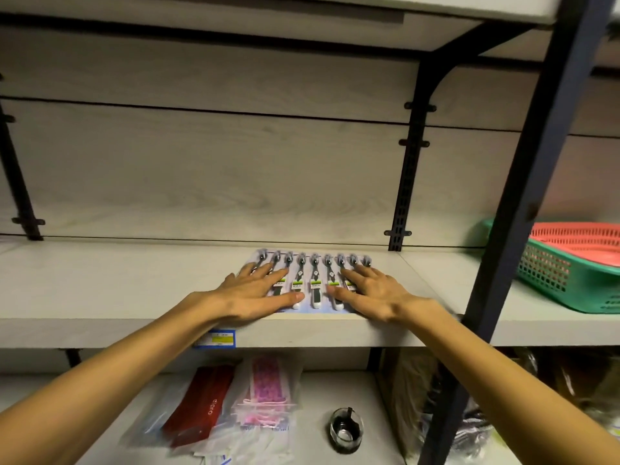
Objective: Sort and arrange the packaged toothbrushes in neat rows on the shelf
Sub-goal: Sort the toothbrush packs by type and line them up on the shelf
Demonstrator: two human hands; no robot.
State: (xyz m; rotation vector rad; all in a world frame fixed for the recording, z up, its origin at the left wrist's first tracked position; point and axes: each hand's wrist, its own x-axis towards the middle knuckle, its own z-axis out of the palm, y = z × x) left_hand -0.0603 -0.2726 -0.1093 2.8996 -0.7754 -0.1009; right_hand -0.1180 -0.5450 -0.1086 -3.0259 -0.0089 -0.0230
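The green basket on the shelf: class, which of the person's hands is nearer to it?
Right. The right hand lies flat on the toothbrush packs, closer to the green basket; the left hand is farther left.

The red packet on the lower shelf, near and left, carries white lettering along its length that seems to read "oioro", though it is blurred. The yellow and blue price tag on the shelf's front edge and the green labels on the toothbrush packs bear print too small to read.
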